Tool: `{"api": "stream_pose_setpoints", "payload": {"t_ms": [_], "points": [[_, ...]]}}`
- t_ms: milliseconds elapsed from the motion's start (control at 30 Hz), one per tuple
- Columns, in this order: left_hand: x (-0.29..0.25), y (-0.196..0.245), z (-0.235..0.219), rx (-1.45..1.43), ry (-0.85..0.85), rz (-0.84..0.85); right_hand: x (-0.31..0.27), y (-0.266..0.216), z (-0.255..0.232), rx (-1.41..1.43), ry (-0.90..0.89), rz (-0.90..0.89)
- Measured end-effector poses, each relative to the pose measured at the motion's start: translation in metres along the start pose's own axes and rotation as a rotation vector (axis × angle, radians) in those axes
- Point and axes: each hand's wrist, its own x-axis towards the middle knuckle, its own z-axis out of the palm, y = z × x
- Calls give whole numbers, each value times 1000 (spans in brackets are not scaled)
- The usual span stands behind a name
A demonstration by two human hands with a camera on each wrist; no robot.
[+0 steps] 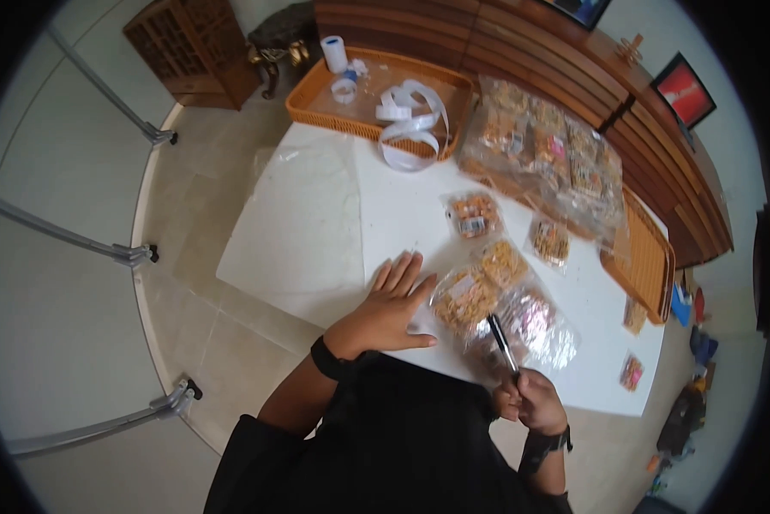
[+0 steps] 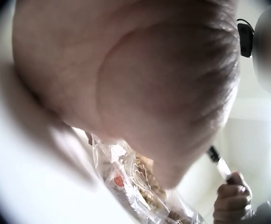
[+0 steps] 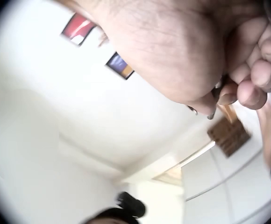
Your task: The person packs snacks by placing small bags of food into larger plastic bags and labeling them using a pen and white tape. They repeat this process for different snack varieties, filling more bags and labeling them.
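Note:
My left hand (image 1: 389,310) lies on the white table with its fingers spread, its thumb side toward a clear plastic bag of noodle-like snack packs (image 1: 466,297). In the left wrist view the crinkled bag (image 2: 147,196) shows below the palm. My right hand (image 1: 532,401) grips a slim black-and-silver pen-like tool (image 1: 502,343), which points away from me over the near part of the bag. Its fingers (image 3: 252,93) curl in the right wrist view, hiding most of the tool. Two smaller packs, an orange one (image 1: 474,214) and a brown one (image 1: 549,241), lie beyond the bag.
A wicker tray (image 1: 316,120) at the back left holds a white roll (image 1: 334,54) and loops of white ribbon (image 1: 415,124). A large plastic bag of snack packs (image 1: 548,146) fills the back right. Another wicker tray (image 1: 650,257) and a small pack (image 1: 632,373) sit along the right edge.

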Motion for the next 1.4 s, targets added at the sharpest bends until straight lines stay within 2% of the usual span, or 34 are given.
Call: {"api": "stream_pose_setpoints", "payload": {"t_ms": [67,100,133,167,200,233,300,333,433,467,567,667,767,833,867,900,967,1000,1033,1100,1200,1233,1300,1333,1400], "points": [[0,-1,-1,7,-3,28,19,3,15,1,61,34],[-1,0,-2,10,-13,23,39,-4,33,64,2,-26],[-2,-1,1,9,28,24,57,-11,48,0,39,-61],[-2,-3,3,15,50,42,77,-14,51,59,-30,-34],[-2,-2,4,26,55,74,99,-17,58,78,6,13],[-4,-1,4,41,-8,74,126,-14,62,45,-3,-65],[-1,-2,3,82,-105,57,172,-11,67,129,105,-82],[1,-4,6,-149,-71,36,187,-9,68,96,193,-82],[6,0,6,81,-152,-14,228,-8,69,-170,310,-52],[2,0,9,172,77,116,239,-7,69,-277,332,-37],[5,11,1,-66,12,125,270,-23,81,-232,503,-103],[8,12,1,-76,-23,147,274,-33,67,-352,487,35],[3,-2,9,68,-69,126,230,-38,61,-281,344,92],[3,6,1,139,-84,66,168,-32,48,-424,133,-90],[2,-2,9,141,-37,57,117,-43,48,-724,136,-231],[3,0,7,110,-12,36,78,-29,32,-808,117,-443],[5,8,5,40,19,-8,-11,-32,11,-478,227,-165],[3,14,6,-203,93,-18,-32,-14,-34,-628,439,-313],[4,24,5,-404,92,-101,-44,3,-69,-769,650,-455],[10,24,17,-629,177,-152,-49,1,-90,-965,1113,-547],[27,27,21,-839,199,-255,-33,3,-118,-1024,1070,-457],[28,30,18,-664,210,-273,-26,1,-116,-1149,979,-468],[23,41,14,-322,230,-312,-9,0,-116,-1310,927,-463],[18,55,11,-148,322,-258,-4,-5,-120,-1276,875,-440],[0,68,10,-75,382,-207,5,-17,-130,-1213,757,-379]]}}
